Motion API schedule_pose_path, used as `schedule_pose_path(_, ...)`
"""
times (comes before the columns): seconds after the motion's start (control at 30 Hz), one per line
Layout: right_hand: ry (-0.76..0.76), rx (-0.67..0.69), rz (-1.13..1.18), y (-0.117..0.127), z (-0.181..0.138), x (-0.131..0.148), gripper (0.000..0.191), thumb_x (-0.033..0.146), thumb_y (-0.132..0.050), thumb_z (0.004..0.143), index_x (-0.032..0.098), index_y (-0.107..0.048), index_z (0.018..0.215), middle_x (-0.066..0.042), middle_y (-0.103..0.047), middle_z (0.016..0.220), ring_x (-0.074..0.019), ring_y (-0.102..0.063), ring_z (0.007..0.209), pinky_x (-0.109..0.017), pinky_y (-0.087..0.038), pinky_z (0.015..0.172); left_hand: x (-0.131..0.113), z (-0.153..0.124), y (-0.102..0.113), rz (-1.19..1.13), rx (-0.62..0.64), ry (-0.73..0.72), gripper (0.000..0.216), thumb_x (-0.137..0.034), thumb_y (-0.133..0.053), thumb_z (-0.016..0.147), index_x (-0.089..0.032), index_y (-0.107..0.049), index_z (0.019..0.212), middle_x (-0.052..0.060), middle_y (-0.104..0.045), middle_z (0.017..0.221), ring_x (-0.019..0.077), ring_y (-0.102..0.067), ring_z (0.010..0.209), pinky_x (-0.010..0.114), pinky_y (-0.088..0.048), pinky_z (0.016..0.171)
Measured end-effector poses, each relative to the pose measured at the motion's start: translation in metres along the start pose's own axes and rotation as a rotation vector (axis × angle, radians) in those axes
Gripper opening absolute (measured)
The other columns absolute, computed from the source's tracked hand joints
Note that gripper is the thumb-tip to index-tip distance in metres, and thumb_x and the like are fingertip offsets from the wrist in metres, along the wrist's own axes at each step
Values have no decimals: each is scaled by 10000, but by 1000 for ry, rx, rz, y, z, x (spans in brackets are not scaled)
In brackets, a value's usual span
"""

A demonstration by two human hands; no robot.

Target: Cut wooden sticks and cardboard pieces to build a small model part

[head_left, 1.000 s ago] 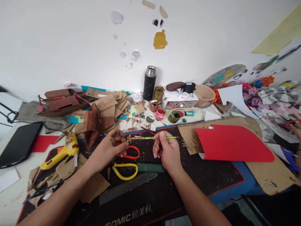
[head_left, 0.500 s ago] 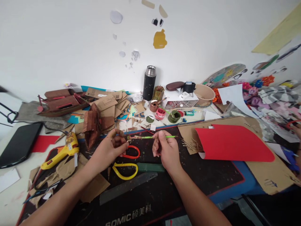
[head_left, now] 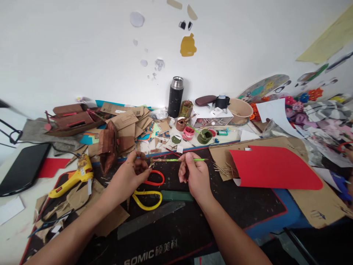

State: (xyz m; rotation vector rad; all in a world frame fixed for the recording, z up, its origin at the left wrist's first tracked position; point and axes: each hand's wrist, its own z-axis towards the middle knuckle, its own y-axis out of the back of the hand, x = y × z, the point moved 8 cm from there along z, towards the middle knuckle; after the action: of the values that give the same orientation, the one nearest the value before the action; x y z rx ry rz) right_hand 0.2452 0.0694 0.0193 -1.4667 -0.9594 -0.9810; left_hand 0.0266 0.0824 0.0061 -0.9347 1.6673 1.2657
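My right hand (head_left: 193, 175) pinches a thin green paintbrush (head_left: 179, 160) that points left across the black mat (head_left: 193, 221). Its bristle end meets my left hand (head_left: 132, 173), whose fingers are curled round a small brown piece I cannot make out. Just below the hands lie scissors with one red handle (head_left: 154, 178) and one yellow handle (head_left: 147, 200), beside a dark green strip (head_left: 176, 195). Small paint pots, one red (head_left: 188, 133) and one green (head_left: 204, 136), stand behind the hands.
A yellow glue gun (head_left: 72, 176) lies at left among cardboard scraps (head_left: 124, 127). A red sheet (head_left: 273, 167) rests on cardboard at right. A black flask (head_left: 175, 96) stands by the wall. A grey ruler (head_left: 150, 220) lies near me. Another person's hand (head_left: 348, 151) shows at far right.
Both hands stay almost in place. The brush tip has shifted slightly against the piece in my left hand, and the view has edged a little.
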Motion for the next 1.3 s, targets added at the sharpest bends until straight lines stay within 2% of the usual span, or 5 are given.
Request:
schedule_pose_path(0.43,-6,1,-20,-2,1,0,504,678,-686,933,181,-667,852,71,-514,524,-86,-512,362,-167,-304,340,-13,-6,0,326,-58,-86,298,-418,-574,868,-266,-449,1092,-14,-665,807,210,-654,715,340,-468,693)
schedule_pose_path(0.57,9,-58,3,7,3,0,509,690,-683,931,186,-668,860,69,-523,537,-82,-502,362,-164,-284,331,-15,-5,2,296,-74,-83,298,-426,-581,871,-269,-449,1086,-8,-674,828,214,-675,745,342,-495,715)
schedule_pose_path(0.87,-3,-11,32,3,1,-2,480,648,-695,946,179,-671,850,69,-521,517,-88,-511,355,-169,-302,336,-16,-3,5,156,-83,-69,295,-453,-616,862,-269,-461,1034,-9,-688,845,205,-707,797,329,-540,738)
schedule_pose_path(1.03,17,-70,54,13,4,-1,498,674,-686,943,184,-664,860,71,-522,527,-85,-494,357,-173,-297,334,-20,-4,5,161,-83,-71,294,-455,-619,865,-271,-470,1038,9,-731,876,221,-733,826,338,-542,744)
schedule_pose_path(1.3,20,-38,77,9,2,3,454,627,-687,963,185,-671,859,67,-528,520,-90,-497,355,-178,-308,341,-21,-6,8,191,-118,-69,319,-470,-648,848,-277,-478,1035,37,-771,914,258,-755,876,377,-554,792)
